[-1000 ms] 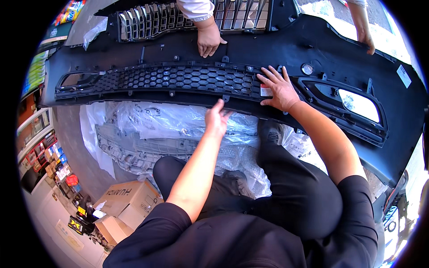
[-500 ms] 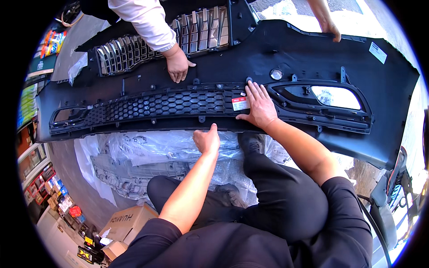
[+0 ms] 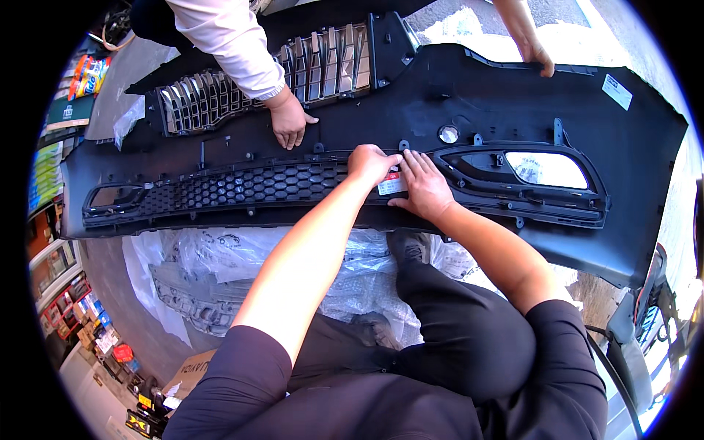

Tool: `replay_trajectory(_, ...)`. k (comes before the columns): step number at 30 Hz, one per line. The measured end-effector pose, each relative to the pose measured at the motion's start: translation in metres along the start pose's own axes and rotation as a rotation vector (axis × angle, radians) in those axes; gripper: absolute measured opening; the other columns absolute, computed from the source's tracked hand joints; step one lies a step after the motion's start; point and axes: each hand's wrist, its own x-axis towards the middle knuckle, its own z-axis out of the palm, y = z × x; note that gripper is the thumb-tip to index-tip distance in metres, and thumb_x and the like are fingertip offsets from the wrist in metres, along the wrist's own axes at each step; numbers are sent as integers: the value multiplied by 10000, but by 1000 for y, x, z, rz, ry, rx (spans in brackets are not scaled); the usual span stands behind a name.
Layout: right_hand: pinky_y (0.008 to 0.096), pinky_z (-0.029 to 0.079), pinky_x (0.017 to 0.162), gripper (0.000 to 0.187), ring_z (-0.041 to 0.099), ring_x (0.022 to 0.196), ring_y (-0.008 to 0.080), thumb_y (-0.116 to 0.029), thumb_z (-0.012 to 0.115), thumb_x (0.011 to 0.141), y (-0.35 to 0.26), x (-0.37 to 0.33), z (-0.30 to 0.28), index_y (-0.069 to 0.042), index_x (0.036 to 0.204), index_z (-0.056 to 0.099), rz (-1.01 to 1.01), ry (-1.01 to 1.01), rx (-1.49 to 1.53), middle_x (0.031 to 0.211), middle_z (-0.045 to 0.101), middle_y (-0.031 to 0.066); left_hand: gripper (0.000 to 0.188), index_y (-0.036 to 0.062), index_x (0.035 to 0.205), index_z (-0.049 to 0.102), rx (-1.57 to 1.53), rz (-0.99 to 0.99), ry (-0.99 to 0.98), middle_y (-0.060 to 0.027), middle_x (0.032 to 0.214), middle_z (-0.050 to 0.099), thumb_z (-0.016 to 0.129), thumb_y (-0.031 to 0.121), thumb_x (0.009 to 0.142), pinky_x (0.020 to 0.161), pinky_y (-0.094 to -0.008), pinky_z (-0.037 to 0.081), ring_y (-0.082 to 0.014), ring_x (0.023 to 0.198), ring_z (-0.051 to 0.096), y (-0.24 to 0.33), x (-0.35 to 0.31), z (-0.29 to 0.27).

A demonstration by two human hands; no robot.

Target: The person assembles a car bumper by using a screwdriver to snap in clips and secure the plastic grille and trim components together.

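Observation:
A large black car bumper [image 3: 506, 95] lies inside up across the view, with a honeycomb lower grille [image 3: 249, 187] fixed along it. My right hand [image 3: 427, 185] rests flat on the grille's right part, fingers stretched out. Close beside it, my left hand [image 3: 372, 163] is closed with its fingers bent at the grille's upper edge; whatever it may pinch is hidden. A red and white label [image 3: 391, 183] shows between my hands. Further right, a fog lamp surround [image 3: 477, 163] adjoins the grille.
Another person's hand [image 3: 290, 123] presses on the bumper below a slatted chrome grille [image 3: 323, 62]; a second hand [image 3: 541, 60] grips its far edge. Clear plastic wrap [image 3: 249, 253] lies beneath. A cardboard box [image 3: 189, 372] and packed shelves [image 3: 77, 315] stand at left.
My left hand has moved up from the bumper's near edge to the grille beside my right hand. The bumper's near edge sits slightly lower in view. My right hand stays on the grille.

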Motion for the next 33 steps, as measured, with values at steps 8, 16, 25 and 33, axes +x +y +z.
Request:
replay_trajectory(8,402,443,1121,528,620,1238,325,-378,752,853,19,2,-21,-4,1220,686,1,100,94,1300,669,197,549,35,878,791,448,-147,75,-115,832,763,771,581,826,803,-393,568,-269,731,744,31,5,12)
replay_trajectory(16,404,548,911,505,688,1086,338,-498,659,929,81,53,-75,-11,994,776,488,-304,-30,1097,732,197,524,6,805,749,381,4,44,-171,844,749,929,471,642,796,-417,563,-321,813,736,48,-25,19)
replay_trajectory(25,401,501,989,854,694,1126,321,-801,661,771,74,85,-85,-15,1088,776,490,-731,-120,1143,743,176,579,67,1074,698,214,-144,124,-158,1024,721,966,315,625,895,-432,544,-344,1009,699,52,-37,25)
replay_trajectory(33,398,557,890,697,723,1057,303,-661,738,796,61,67,-83,-13,1050,776,503,-494,-123,1090,756,161,669,116,1218,642,97,58,279,-163,1162,666,946,233,633,990,-460,483,-372,1144,616,37,-49,40)
